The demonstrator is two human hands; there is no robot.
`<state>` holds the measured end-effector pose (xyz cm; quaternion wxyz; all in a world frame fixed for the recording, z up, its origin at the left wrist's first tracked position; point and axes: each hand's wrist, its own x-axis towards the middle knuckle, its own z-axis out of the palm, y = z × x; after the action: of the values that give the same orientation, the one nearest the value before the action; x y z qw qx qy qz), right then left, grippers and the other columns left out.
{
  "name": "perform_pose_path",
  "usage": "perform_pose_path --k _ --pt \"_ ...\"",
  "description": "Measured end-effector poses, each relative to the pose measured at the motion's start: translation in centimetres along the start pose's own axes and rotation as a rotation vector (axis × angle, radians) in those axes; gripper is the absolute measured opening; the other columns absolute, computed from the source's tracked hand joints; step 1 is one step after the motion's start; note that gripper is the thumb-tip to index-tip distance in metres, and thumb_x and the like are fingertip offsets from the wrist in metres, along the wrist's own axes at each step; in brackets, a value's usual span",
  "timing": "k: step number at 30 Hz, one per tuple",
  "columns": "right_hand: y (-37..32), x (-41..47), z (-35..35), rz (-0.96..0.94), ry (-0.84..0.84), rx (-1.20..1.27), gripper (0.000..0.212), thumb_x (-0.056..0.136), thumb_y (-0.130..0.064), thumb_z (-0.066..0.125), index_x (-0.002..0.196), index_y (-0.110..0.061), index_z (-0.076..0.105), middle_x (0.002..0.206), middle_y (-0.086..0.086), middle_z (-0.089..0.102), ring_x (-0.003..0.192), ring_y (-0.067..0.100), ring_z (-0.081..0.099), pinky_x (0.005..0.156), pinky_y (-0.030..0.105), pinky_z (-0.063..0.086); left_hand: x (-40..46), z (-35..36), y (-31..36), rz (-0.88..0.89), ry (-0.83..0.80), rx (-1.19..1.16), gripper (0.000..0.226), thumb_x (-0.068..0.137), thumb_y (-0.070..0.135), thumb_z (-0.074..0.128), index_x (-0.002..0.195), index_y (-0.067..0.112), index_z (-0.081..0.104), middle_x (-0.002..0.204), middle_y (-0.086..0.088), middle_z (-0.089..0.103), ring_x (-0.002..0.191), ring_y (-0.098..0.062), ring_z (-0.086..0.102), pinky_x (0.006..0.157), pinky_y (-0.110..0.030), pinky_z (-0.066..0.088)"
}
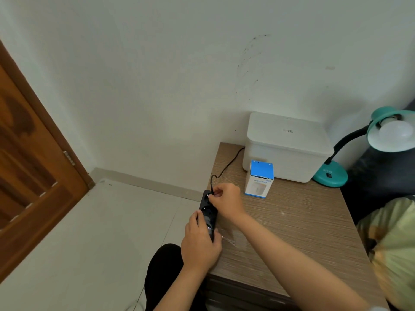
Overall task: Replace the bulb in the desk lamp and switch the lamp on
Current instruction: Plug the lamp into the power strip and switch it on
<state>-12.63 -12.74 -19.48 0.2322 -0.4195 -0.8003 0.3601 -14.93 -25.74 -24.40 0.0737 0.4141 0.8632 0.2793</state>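
- Your left hand (199, 243) is wrapped around the near end of the black power strip (208, 213), fingers closed on its body, holding it at the left edge of the desk (303, 232)
- Your right hand (226, 199) is pinched shut at the strip's far socket, on what looks like the plug of the black cord (226, 166); the plug itself is hidden under your fingers, so you can't tell whether it is seated
- That cord runs back over the desk and behind the white storage box (285, 147), with a small blue and white carton (259, 178) just in front of the box
- The step in hand looks like giving the lamp power; the bulb change seems done
- Next, judge the plug by feel, press it fully home while the left hand braces the strip, then reach for the switch on the lamp base
- The teal desk lamp (336, 167) stands at the far right corner beside the box, its black gooseneck curving up to the shade
- A white bulb (396, 132) sits in the shade, unlit
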Motion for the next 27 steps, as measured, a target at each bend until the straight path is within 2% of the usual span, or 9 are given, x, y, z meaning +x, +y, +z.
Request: perform_pose_path --k 3,5,7,10,13,17,21,24,27 --pt "0.2 0.0 -0.3 -0.004 -0.013 -0.008 0.007 0.075 -0.007 0.068 0.077 -0.001 0.071 0.073 0.014 0.071 0.063 0.017 0.06 0.068 0.034 0.054 -0.1 -0.1 0.1 0.0 0.006 -0.004 0.07 0.085 0.041 0.05 0.143 0.01 0.026 0.145 -0.004 0.035 0.121 -0.018 0.044 0.081 -0.027 0.05" --pt "0.4 -0.2 -0.5 -0.008 -0.026 -0.004 0.007 0.076 -0.007 0.069 0.08 -0.003 0.072 0.076 0.012 0.072 0.064 0.013 0.06 0.064 0.026 0.053 -0.1 -0.1 0.1 0.008 0.012 -0.001 0.069 0.086 0.041 0.05 0.142 0.01 0.026 0.145 -0.004 0.035 0.121 -0.018 0.044 0.081 -0.026 0.049" --pt "0.7 -0.2 -0.5 0.004 -0.012 0.016 0.011 0.076 -0.009 0.072 0.085 -0.004 0.073 0.079 0.01 0.072 0.067 0.013 0.062 0.065 0.022 0.052 -0.1 0.0 0.1 0.011 0.011 0.005 0.068 0.086 0.041 0.05 0.142 0.01 0.026 0.144 -0.004 0.034 0.121 -0.017 0.044 0.081 -0.025 0.049" --pt "0.7 -0.5 -0.4 0.026 0.017 0.064 0.013 0.075 -0.011 0.074 0.087 -0.005 0.073 0.08 0.007 0.071 0.072 0.014 0.064 0.071 0.025 0.054 0.0 0.0 0.0 0.007 0.01 0.002 0.069 0.085 0.041 0.05 0.142 0.01 0.026 0.144 -0.004 0.035 0.12 -0.017 0.045 0.08 -0.026 0.049" --pt "0.5 -0.7 -0.2 0.023 0.032 0.081 0.01 0.076 -0.011 0.073 0.085 -0.005 0.072 0.075 0.002 0.067 0.068 0.01 0.059 0.066 0.019 0.05 0.0 0.1 0.0 -0.002 0.002 -0.002 0.07 0.086 0.041 0.049 0.143 0.011 0.024 0.146 -0.002 0.032 0.123 -0.016 0.043 0.082 -0.025 0.049" --pt "0.0 -0.4 0.2 0.017 0.04 0.061 0.007 0.077 -0.008 0.07 0.083 -0.003 0.072 0.076 0.007 0.07 0.065 0.01 0.058 0.063 0.016 0.046 0.0 0.0 0.0 -0.011 0.003 -0.012 0.07 0.085 0.041 0.05 0.143 0.011 0.024 0.146 -0.002 0.033 0.122 -0.016 0.044 0.081 -0.027 0.051" --pt "-0.2 0.1 0.7 -0.006 0.051 0.004 0.007 0.076 -0.005 0.066 0.077 0.0 0.069 0.072 0.015 0.071 0.066 0.024 0.063 0.066 0.03 0.05 -0.1 0.0 0.0 -0.015 0.001 -0.013 0.071 0.086 0.042 0.05 0.144 0.011 0.023 0.146 -0.002 0.032 0.124 -0.017 0.042 0.084 -0.028 0.05" --pt "0.1 0.1 1.0 -0.014 0.032 -0.048 0.008 0.076 -0.006 0.065 0.074 0.002 0.067 0.069 0.015 0.069 0.069 0.028 0.065 0.063 0.032 0.05 0.0 0.0 0.0 -0.012 0.003 -0.017 0.071 0.086 0.042 0.05 0.143 0.012 0.023 0.146 -0.002 0.033 0.123 -0.017 0.042 0.084 -0.027 0.05" --pt "0.8 -0.2 1.0 -0.004 0.035 -0.042 0.009 0.077 -0.009 0.068 0.077 0.0 0.07 0.073 0.013 0.07 0.069 0.024 0.065 0.065 0.031 0.051 -0.1 -0.1 0.1 -0.007 -0.004 -0.011 0.07 0.086 0.042 0.048 0.144 0.012 0.022 0.147 -0.002 0.031 0.122 -0.015 0.043 0.083 -0.025 0.049"
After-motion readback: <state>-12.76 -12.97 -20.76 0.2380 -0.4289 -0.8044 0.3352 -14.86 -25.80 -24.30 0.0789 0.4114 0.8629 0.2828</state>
